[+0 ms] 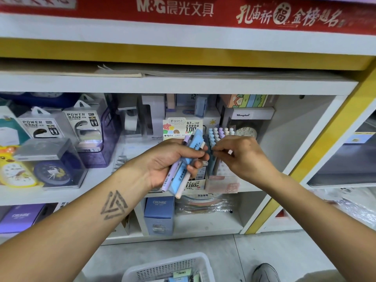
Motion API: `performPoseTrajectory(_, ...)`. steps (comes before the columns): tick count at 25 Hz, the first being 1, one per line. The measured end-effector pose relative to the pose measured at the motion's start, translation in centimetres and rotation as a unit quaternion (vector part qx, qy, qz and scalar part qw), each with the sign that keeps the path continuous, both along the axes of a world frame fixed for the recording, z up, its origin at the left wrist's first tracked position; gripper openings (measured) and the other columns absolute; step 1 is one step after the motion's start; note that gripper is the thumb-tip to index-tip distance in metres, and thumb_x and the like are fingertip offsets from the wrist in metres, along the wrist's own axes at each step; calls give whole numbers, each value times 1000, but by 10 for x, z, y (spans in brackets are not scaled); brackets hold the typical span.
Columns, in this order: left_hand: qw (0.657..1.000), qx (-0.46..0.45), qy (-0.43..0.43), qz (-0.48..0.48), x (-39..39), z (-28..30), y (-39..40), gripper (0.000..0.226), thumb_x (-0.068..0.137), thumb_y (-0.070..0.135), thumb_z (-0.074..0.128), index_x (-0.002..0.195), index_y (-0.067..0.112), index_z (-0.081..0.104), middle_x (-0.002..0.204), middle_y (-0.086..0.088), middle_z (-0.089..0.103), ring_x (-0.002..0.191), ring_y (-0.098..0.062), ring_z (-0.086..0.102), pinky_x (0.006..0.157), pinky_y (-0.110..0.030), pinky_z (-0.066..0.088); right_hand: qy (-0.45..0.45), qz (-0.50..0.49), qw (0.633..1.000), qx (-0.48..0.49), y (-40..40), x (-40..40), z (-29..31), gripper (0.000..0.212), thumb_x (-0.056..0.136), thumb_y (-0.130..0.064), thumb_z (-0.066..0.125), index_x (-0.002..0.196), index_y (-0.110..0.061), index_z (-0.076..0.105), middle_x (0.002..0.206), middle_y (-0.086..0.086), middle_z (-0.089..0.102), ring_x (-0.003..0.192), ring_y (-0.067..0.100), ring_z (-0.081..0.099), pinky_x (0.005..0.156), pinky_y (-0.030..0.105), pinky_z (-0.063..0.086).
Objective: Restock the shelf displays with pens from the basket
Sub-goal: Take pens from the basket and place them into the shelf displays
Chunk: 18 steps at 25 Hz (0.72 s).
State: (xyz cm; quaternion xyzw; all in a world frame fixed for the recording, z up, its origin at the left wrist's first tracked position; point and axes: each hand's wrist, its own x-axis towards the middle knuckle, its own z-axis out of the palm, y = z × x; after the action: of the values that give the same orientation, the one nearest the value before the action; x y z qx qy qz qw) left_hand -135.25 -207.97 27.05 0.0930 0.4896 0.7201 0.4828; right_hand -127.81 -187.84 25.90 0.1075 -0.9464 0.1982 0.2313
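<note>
Single head view, looking forward and down, close to shelf [183, 84]; both forearms reach in from below; basket [168, 267] at bottom edge.

You had bright, even light from above, with soft shadows only deep in the shelf [183, 84] bays. Glare sat on the clear boxes [81, 127] at left and on the plastic wrap [205, 204] below. The wide lens bowed the red banner [183, 11] and stretched your forearms at the edges. Fingertips [218, 152] were slightly blurred; the corners were soft.
</note>
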Motion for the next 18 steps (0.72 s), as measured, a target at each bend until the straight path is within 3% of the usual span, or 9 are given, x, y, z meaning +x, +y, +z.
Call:
performPoseTrajectory(2,1000,4,-5,-8,1,1,-1,37,78,-6,63,115,0,59,87,-18,67,60,-16,57,46,-19,46,16,-14,1000,-8,-4,-2,3,10,90,-10,71,97,-10,78,89,2,66,76,15,60,69,32,50)
performPoseTrajectory(4,1000,13,-3,-19,2,2,-1,32,80,-8,60,111,0,62,95,-24,68,64,-19,59,48,-20,47,-31,-39,985,-167,-12,-3,10,9,93,-19,69,97,-18,78,87,-2,67,75,5,58,67,17,45)
performPoseTrajectory(6,999,23,2,-29,3,3,0,28,81,-9,59,105,-1,69,100,-28,68,67,-22,62,50,-22,50,-122,-36,937,-324,-19,-6,15,10,91,-24,71,88,-16,78,76,-3,72,67,-1,59,61,11,44)
performPoseTrajectory(8,999,28,14,-36,5,3,0,25,82,-10,59,101,-2,74,102,-30,68,72,-26,67,54,-26,54,-174,-19,898,-404,-23,-6,15,13,89,-18,73,84,-7,77,62,3,68,56,3,57,53,12,42)
performPoseTrajectory(10,998,37,10,-47,6,3,0,22,84,-8,59,100,-5,74,103,-30,69,84,-32,73,63,-32,60,-183,-26,867,-462,-20,-4,18,11,87,-14,74,82,-4,75,66,9,66,56,11,55,51,19,40)
performPoseTrajectory(12,997,50,-16,-53,7,4,-1,20,85,-7,58,99,-8,73,103,-31,69,94,-38,72,70,-39,61,-168,-27,823,-542,-9,-3,23,9,90,-9,69,83,-5,71,74,13,66,59,16,59,53,22,44)
performPoseTrajectory(14,998,35,-31,-35,6,4,0,18,87,-8,55,96,-10,70,100,-31,70,92,-40,72,69,-43,61,-120,-27,783,-609,7,-4,27,8,94,-2,61,89,-1,67,73,11,69,56,17,62,52,22,49)
performPoseTrajectory(15,999,15,-30,-19,6,4,1,15,89,-8,53,96,-8,67,97,-31,70,87,-40,73,65,-42,62,-90,-40,785,-612,15,-4,29,9,95,-1,59,91,0,66,71,10,70,54,16,62,52,22,50)
performPoseTrajectory(18,999,-40,-11,19,4,1,5,10,90,-9,54,91,-1,61,87,-28,70,68,-31,72,53,-31,59,-17,-83,834,-544,27,-4,28,7,95,-3,62,92,0,69,64,6,70,53,14,62,56,24,55)
